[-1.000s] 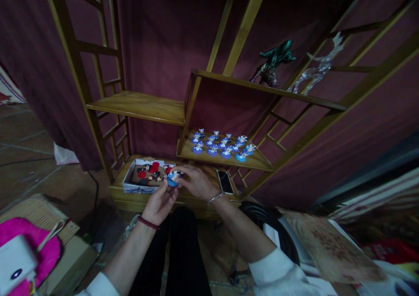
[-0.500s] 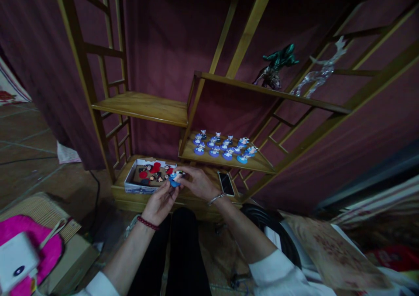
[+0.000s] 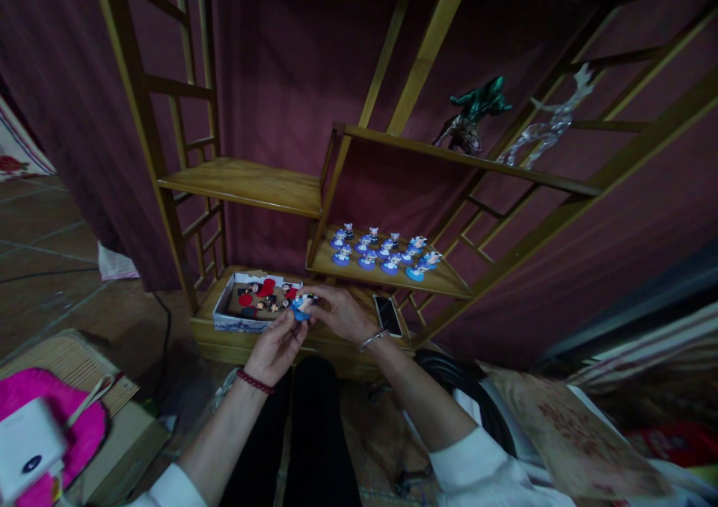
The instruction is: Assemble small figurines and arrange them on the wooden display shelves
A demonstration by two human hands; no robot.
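A small figurine (image 3: 301,306) with a blue base is held between both hands, in front of the shelf unit. My left hand (image 3: 280,342), with a dark red bead bracelet, grips its base from below. The fingers of my right hand (image 3: 341,314), with a silver bangle, close on its upper right side. Just behind and left of the hands, an open cardboard box (image 3: 241,321) holds several red and black figurines (image 3: 268,289). Several similar figurines (image 3: 387,249) with purple and blue bases stand in rows on the low shelf (image 3: 443,281).
A phone (image 3: 387,314) lies right of my right hand. Above stand a green sculpture (image 3: 476,114) and a clear deer figure (image 3: 553,126) on the upper shelf. A bare wooden shelf (image 3: 247,182) juts out at left. A white device (image 3: 31,447) sits on a pink cloth.
Hardly anything differs. Both hands keep hold of the figurine in the same place, with only a slight shift of the arms.
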